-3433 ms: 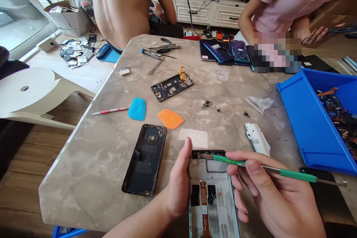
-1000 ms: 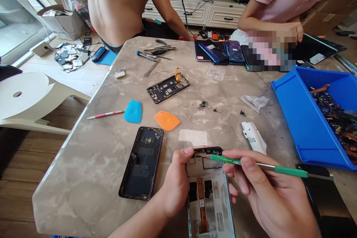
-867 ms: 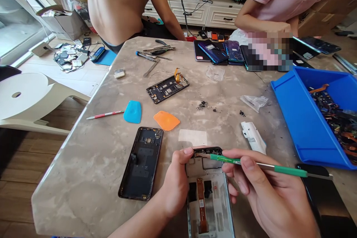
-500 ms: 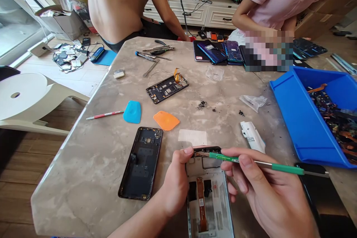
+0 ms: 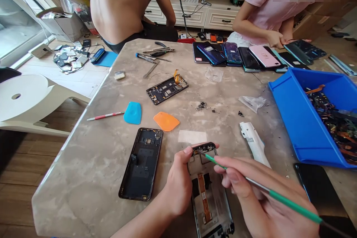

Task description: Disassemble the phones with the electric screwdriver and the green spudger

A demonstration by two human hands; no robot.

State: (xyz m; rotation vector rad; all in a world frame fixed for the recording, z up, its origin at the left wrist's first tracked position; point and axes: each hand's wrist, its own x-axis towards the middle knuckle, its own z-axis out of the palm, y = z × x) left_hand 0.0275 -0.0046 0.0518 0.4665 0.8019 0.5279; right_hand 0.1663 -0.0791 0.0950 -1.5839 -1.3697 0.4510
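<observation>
My left hand (image 5: 178, 184) is closed around the left edge of an opened phone frame (image 5: 219, 200), thumb near its top corner. An orange-brown ribbon cable (image 5: 204, 199) runs down the inside of the frame. In my right hand (image 5: 267, 189) is a thin green-handled pry tool (image 5: 290, 201), gripped like a pen. Its metal tip meets the top inside part of the frame, near my left thumb. Left of my hands lies a black phone back cover (image 5: 141, 165), inner side up. Beyond it are an orange pick (image 5: 166, 121) and a blue pick (image 5: 132, 113).
A blue bin (image 5: 301, 119) of phone parts stands at right, a dark phone (image 5: 318, 186) below it. Farther back lie another opened phone (image 5: 167, 88), small screws (image 5: 201, 105), tools (image 5: 153, 57) and several phones (image 5: 212, 52). Two people sit across the table; one handles a phone.
The pry tool has swung to a steeper slant, its rear end lower and its tip still at the frame's top. The phone frame has tilted slightly. Across the table, a person's arm has drawn back.
</observation>
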